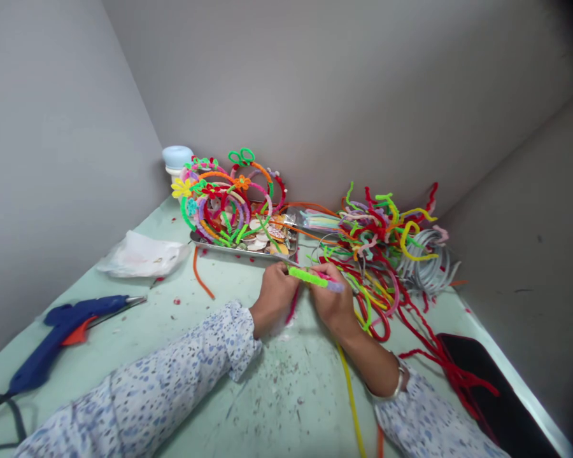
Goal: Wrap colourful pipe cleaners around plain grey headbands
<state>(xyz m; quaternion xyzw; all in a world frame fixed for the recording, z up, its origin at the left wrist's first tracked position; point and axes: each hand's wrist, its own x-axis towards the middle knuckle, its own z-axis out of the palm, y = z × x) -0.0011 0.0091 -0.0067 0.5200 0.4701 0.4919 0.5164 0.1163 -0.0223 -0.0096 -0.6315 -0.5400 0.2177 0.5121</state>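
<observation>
Both of my hands meet near the middle of the table, just in front of the metal tray (239, 252). Between them is a band (308, 276) wrapped in bright green, with a lilac stretch at its right end. My left hand (277, 294) is closed on the band's left end. My right hand (333, 300) is closed around its right part, where some pink shows by the fingers. A dark pink pipe cleaner (293, 306) hangs down beside my left hand. The fingertips of both hands are partly hidden.
Finished colourful headbands (224, 200) stand in the tray. A blue glue gun (62, 331) and a plastic bag (142, 256) lie at left. Tangled pipe cleaners (382, 235), grey hoops (427, 264) and a dark phone (491, 394) are at right. A yellow strand (349, 394) runs frontward.
</observation>
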